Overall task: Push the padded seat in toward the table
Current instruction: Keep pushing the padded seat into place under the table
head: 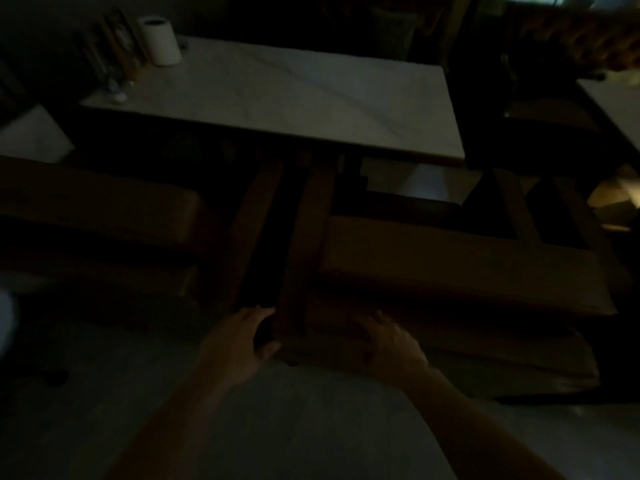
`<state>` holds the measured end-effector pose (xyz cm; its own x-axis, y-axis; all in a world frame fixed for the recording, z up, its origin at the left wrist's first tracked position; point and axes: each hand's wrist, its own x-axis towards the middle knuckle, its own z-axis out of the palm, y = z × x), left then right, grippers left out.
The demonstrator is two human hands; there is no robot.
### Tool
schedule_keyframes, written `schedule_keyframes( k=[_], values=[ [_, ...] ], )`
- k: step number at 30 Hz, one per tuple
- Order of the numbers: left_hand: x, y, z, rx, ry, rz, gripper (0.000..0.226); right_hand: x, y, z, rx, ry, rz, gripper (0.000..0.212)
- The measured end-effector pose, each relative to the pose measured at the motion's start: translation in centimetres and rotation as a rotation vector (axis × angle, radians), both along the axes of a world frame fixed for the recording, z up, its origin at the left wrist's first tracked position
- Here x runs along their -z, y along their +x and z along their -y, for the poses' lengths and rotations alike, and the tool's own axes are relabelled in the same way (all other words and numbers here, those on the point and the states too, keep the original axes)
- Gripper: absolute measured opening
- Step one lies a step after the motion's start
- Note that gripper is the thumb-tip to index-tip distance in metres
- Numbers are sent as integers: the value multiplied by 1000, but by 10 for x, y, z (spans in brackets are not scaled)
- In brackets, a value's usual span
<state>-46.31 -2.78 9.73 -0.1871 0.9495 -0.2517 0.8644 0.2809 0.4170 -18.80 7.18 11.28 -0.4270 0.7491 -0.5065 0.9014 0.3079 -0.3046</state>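
Observation:
The room is very dim. A brown padded seat (460,265) with a wooden side arm (304,244) stands in front of the pale marble-topped table (284,98), its back toward me. My left hand (242,337) grips the near end of the wooden arm, thumb and fingers curled round its corner. My right hand (391,341) lies on the back cushion near its left end, fingers spread against the padding.
A second padded seat (104,216) stands to the left, close beside the first. On the table's far left corner are a white roll (160,39) and small items. Another table edge (616,109) is at the right. Pale floor (277,427) lies below me.

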Motion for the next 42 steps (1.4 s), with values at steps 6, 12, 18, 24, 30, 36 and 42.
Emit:
schedule_keyframes(
  k=[6,12,18,24,30,36,42],
  values=[
    [-28,-152,76,-122,99,4,64,-22,-133,64,44,13,-22,68],
    [-37,-281,129,-218,119,-47,72,-24,-270,111,-34,16,-76,68],
    [-26,-364,124,-222,151,-113,78,-14,-376,98,-76,121,-169,70],
    [-3,-456,83,-144,148,-183,86,28,-466,68,-125,254,-104,83],
    [33,-550,29,-51,72,-254,95,72,-526,44,-53,264,49,93],
    [74,-610,11,44,17,-306,106,108,-551,45,31,316,217,102],
    [90,-623,11,33,57,-268,92,116,-555,50,123,390,175,86]
  ],
)
